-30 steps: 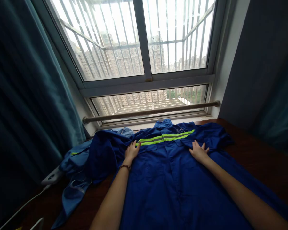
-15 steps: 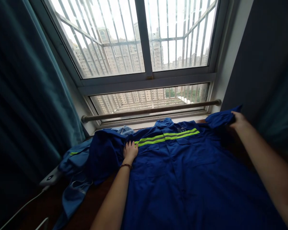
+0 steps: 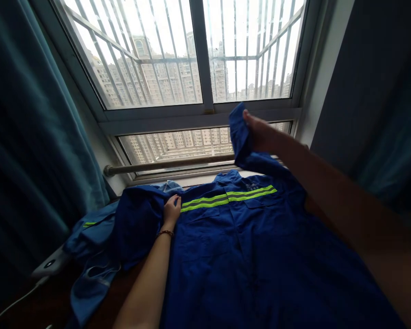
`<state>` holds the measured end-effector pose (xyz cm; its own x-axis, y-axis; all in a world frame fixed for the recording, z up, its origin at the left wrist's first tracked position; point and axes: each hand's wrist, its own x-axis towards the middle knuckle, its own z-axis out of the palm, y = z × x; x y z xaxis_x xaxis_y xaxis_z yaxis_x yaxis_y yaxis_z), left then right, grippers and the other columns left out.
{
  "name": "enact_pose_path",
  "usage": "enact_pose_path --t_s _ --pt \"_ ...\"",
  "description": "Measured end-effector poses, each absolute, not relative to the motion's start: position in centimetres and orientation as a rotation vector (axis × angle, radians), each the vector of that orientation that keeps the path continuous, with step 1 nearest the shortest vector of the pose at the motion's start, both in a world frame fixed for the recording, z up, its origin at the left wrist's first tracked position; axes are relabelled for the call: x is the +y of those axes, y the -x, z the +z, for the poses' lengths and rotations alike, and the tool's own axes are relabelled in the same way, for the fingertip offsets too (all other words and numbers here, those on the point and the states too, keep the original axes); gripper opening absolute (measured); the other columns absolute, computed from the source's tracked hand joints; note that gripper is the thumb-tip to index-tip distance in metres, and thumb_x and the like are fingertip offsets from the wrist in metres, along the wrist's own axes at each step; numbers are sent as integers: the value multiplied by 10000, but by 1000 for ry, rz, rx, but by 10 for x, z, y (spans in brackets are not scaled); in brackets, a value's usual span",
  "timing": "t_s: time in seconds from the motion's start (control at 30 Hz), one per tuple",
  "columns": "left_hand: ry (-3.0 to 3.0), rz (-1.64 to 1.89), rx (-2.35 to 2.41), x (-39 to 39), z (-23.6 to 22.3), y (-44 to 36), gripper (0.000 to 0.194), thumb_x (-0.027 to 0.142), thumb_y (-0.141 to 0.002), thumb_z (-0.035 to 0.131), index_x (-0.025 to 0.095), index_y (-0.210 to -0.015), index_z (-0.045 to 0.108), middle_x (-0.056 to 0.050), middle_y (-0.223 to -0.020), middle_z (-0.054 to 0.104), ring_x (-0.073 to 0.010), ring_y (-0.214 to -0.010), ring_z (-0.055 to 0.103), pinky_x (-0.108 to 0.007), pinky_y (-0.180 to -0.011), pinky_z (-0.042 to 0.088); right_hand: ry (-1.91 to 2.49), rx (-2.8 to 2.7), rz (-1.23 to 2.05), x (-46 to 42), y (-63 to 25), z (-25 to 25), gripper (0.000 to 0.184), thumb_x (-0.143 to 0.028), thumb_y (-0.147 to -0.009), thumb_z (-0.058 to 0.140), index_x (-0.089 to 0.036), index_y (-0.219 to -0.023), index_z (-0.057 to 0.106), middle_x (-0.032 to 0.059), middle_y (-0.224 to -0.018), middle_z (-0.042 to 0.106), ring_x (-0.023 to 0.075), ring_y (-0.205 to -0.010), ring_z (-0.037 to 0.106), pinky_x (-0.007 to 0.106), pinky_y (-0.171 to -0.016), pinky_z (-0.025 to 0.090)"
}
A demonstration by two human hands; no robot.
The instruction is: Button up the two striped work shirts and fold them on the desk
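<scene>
A dark blue work jacket (image 3: 205, 246) with a yellow-green reflective stripe across its chest lies spread out in front of me, collar toward the window. My right hand (image 3: 260, 132) is closed on the end of one sleeve (image 3: 241, 137), holding it up above the collar, in front of the lower window. At the other shoulder, beside the end of the stripe, my left hand (image 3: 172, 210) has its fingers pinched together on the jacket's cloth. The other sleeve (image 3: 137, 224) lies bunched to the left of that hand.
Lighter blue clothing (image 3: 96, 283) lies crumpled at the left, near a white device (image 3: 51, 262) with a cable. A metal rail (image 3: 171, 164) crosses before the barred window. A teal curtain (image 3: 37, 137) hangs at the left. Dark wood shows under the clothes.
My right hand has brought the sleeve end up and inward from the far right to above the collar. My left hand's fingers, spread flat before, have drawn together on the cloth.
</scene>
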<state>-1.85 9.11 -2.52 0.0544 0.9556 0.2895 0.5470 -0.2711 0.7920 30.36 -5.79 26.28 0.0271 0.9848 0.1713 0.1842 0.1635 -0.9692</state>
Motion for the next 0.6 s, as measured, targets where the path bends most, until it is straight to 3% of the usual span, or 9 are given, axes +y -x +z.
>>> enact_pose_path --t_s 0.1,0.23,0.27,0.37,0.5,0.6 --pt "-1704 1036 1320 87 -16 21 629 534 -873 144 73 -1150 469 -176 -1102 581 -241 -1021 558 -370 -842 449 1240 -1580 1212 -40 -257 215 731 -714 -758 282 -129 -1136 507 100 -1108 570 178 -883 575 308 -775 469" --pt "-1334 791 953 76 -9 22 803 675 -793 73 59 -1204 384 -217 -1045 593 -261 -929 602 -392 -732 490 1745 -1735 676 -19 -278 149 746 -682 -803 179 -125 -1194 483 112 -1191 522 231 -1004 512 323 -858 408" --pt "-1294 765 919 74 -8 22 804 690 -783 100 67 -1215 366 -215 -1051 590 -261 -926 603 -387 -722 493 1970 -1750 464 -17 -293 133 711 -654 -824 169 -134 -1174 506 101 -1183 529 245 -1033 493 332 -881 385" --pt "-1338 699 968 73 -6 25 703 659 -766 348 94 -1181 400 -184 -1041 597 -246 -901 607 -327 -668 499 2242 -1679 291 -25 -347 88 545 -537 -851 331 -136 -1164 525 143 -1226 490 319 -1134 402 433 -934 303" --pt "-1744 331 1257 84 1 34 536 415 -552 720 132 -980 565 -101 -949 627 -239 -855 598 -232 -550 464 2461 -1606 204 -46 -416 39 397 -382 -839 444 -220 -1193 520 119 -1316 406 357 -1184 324 519 -933 248" --pt "-1884 122 1390 92 5 38 511 226 -392 777 126 -863 607 -67 -795 644 -249 -743 602 -238 -494 442 2550 -1582 144 -53 -454 13 423 -325 -823 477 -258 -1240 476 106 -1312 404 359 -1179 311 508 -924 258"
